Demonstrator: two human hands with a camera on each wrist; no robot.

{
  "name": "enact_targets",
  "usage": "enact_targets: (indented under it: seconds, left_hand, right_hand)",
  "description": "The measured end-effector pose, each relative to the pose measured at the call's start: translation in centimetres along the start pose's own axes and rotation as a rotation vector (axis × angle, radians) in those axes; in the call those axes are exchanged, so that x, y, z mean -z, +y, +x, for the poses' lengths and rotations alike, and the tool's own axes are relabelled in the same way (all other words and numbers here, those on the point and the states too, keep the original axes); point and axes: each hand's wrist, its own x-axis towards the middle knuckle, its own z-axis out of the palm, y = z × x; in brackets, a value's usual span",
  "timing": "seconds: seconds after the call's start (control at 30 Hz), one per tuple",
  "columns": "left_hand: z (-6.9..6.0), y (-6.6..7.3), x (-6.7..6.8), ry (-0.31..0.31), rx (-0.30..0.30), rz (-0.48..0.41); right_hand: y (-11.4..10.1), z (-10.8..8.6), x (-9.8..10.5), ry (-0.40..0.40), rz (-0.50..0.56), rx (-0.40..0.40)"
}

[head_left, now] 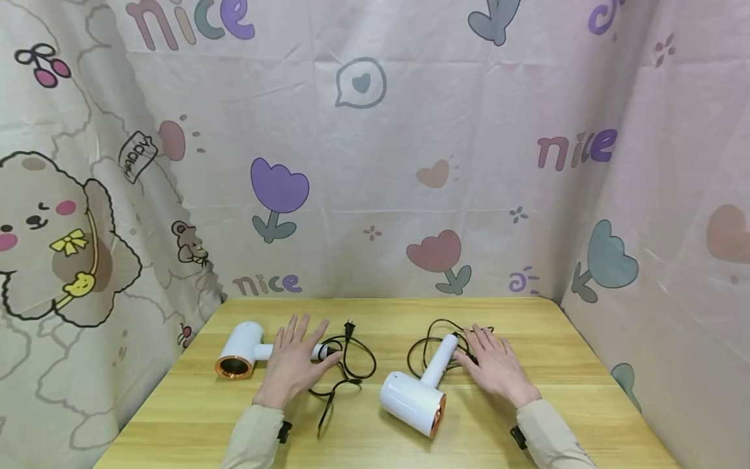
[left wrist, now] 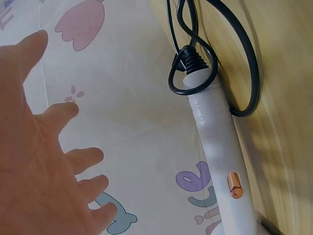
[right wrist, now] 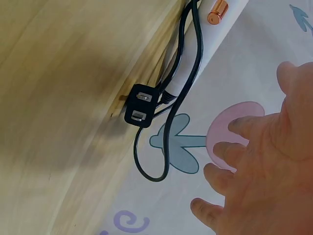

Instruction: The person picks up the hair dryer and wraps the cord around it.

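Two white hair dryers with copper-coloured rims lie on the wooden table. The left dryer (head_left: 243, 348) has its handle pointing right, and the left hand (head_left: 291, 365), fingers spread, is over that handle. In the left wrist view the hand (left wrist: 44, 147) is apart from the white handle (left wrist: 215, 132), holding nothing. The right dryer (head_left: 412, 400) lies with its handle angled up and away. Beside the handle's end is the right hand (head_left: 497, 366), fingers spread and holding nothing. The right wrist view shows a black plug (right wrist: 142, 105) near the handle (right wrist: 200, 44), apart from the hand (right wrist: 269, 166).
A black cord (head_left: 375, 365) with its plug (head_left: 349, 329) loops between the dryers. Another cord (head_left: 426, 339) coils behind the right dryer's handle. The wooden table (head_left: 351, 449) ends at a printed cloth (head_left: 363, 163) hanging behind and at both sides.
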Motion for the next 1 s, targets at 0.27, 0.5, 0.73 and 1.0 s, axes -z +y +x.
enact_targets:
  seconds: [0.27, 0.5, 0.73, 1.0]
  left_hand:
    - [0.2, 0.8, -0.3, -0.022, -0.026, -0.012]
    - [0.4, 2.1, -0.9, 0.005, -0.166, -0.038]
    - [0.6, 3.6, -1.8, -0.019, -0.267, -0.021]
    - [0.0, 5.6, -3.1, -0.134, -0.353, 0.006]
  right_hand:
    - [0.4, -0.2, -0.1, 0.025, -0.014, 0.006]
    - [0.4, 0.1, -0.4, 0.105, -0.009, 0.039]
    - [0.5, 0.4, -0.6, 0.166, 0.027, 0.055]
    - [0.5, 0.2, -0.8, 0.161, 0.068, 0.028]
